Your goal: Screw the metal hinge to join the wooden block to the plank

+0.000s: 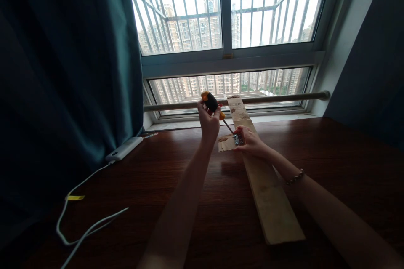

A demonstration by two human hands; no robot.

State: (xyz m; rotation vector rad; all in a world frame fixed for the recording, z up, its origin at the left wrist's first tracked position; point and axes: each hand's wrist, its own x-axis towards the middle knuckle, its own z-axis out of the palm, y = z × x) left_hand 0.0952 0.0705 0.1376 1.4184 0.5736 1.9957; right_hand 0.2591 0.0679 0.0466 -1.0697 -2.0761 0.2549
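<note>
My left hand (209, 118) is closed round a screwdriver (210, 100) with a black and yellow handle. Its shaft slants down to the right, and the tip is at a small metal hinge (236, 139). My right hand (251, 140) pinches the hinge from the right, thumb and forefinger around it. Under that hand runs a long wooden board (271, 201), reaching from the near side of the table towards the window. A shorter wood piece (225, 143) sticks out to the left of it beneath the hinge. My fingers hide part of the hinge.
A white power strip (124, 149) lies at the left of the brown wooden table (151, 185), with a white cable (63, 218) curling towards me. A yellow tag (75, 198) is beside the cable. A metal rail (284, 98) crosses before the window; a blue curtain (123, 71) hangs left.
</note>
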